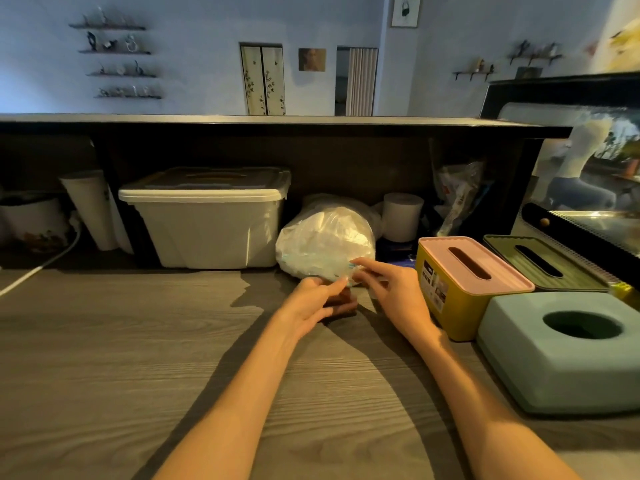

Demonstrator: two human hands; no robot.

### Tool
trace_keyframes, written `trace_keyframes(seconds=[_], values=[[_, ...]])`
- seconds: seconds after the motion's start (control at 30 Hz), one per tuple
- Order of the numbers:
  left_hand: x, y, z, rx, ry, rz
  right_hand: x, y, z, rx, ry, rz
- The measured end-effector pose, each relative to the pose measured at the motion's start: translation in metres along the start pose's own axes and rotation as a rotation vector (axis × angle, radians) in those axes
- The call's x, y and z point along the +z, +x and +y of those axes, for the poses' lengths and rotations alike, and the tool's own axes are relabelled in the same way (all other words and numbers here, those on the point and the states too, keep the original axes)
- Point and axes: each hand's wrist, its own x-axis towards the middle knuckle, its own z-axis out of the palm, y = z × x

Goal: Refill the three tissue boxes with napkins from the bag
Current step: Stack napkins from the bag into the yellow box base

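Observation:
A clear plastic bag (325, 237) full of white napkins lies on the wooden counter (138, 341) below the shelf. My left hand (311, 303) pinches the bag's near edge between thumb and fingers. My right hand (391, 292) pinches the same edge from the right. To the right stand three tissue boxes: a yellow one with a pink slotted lid (464, 282), a dark green one (543, 265) behind it, and a teal one with a round hole (561, 351) nearest me. No napkin shows in any of their openings.
A white lidded storage bin (207, 223) sits left of the bag, with paper rolls (93, 209) and a pot (31, 220) further left. A white roll (401, 216) and packets stand behind the boxes. A glass display case (588, 188) closes off the right side.

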Motion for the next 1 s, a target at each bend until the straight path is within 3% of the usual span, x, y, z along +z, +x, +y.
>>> trace_keyframes(seconds=[0.2, 0.4, 0.57, 0.8, 1.0], values=[[-0.042, -0.032, 0.014, -0.079, 0.111, 0.052, 0.002, 0.002, -0.008, -0.014, -0.004, 0.030], [-0.066, -0.064, 0.038, 0.140, 0.288, 0.146, -0.004, 0.003, -0.039, -0.043, 0.081, 0.172], [-0.033, -0.069, 0.073, 0.341, 0.274, 0.103, -0.027, 0.021, -0.066, 0.044, 0.220, 0.216], [0.027, -0.046, 0.088, 0.382, 0.417, -0.023, -0.074, 0.057, -0.037, 0.240, 0.047, 0.406], [-0.004, -0.035, 0.063, 0.594, 0.700, 0.292, -0.086, 0.087, 0.003, 0.422, -0.173, 0.465]])
